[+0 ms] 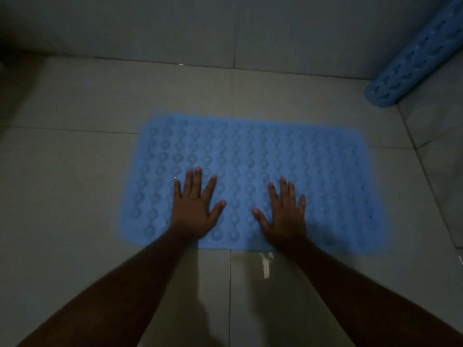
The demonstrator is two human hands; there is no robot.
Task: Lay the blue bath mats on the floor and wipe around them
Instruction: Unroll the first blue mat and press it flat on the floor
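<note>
Mat [275, 156] is lying flat on the tiled floor [75, 171], near the wall [175, 28], its bumps facing up. Both hands are resting on its near half, palms down, fingers spread wide, holding nothing: the left hand [194, 209] toward the middle-left, the right hand [284, 214] just beside it. They are likely pressing the mat down, so laying mat 1 looks nearly done. A 2nd mat [413, 63] is leaning rolled against the wall at far right, well apart. Next is probably unrolling it alongside, then wiping; no cloth is showing. A wet patch [265, 266] is glistening at the near edge.
</note>
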